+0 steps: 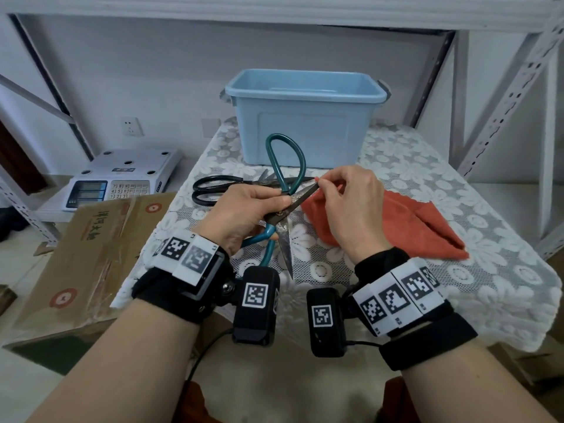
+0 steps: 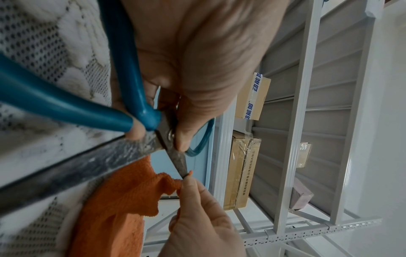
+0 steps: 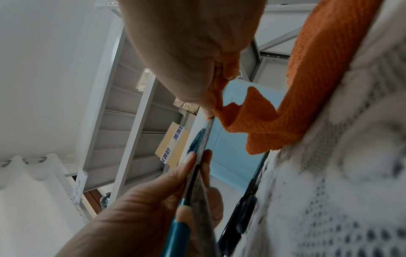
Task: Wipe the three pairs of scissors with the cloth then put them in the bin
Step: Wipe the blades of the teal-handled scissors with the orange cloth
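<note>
My left hand (image 1: 268,206) grips the teal-handled scissors (image 1: 285,236) near the pivot, above the lace-covered table (image 1: 427,166). The blades are spread wide, one pointing towards me and one up to the right. My right hand (image 1: 323,186) pinches a corner of the orange cloth (image 1: 396,227) around the tip of the upper blade. The left wrist view shows that pinch on the blade (image 2: 178,163), and the cloth (image 2: 123,200) hanging below. Black-handled scissors (image 1: 213,187) lie on the table behind my left hand. Behind them stands the light blue bin (image 1: 305,132). I cannot make out a third pair.
A white electronic scale (image 1: 122,178) sits on a low shelf at the left, with a cardboard box (image 1: 91,254) in front of it. Grey metal shelving uprights (image 1: 503,102) rise at the right and behind the table. Most of the cloth lies on the table's right half.
</note>
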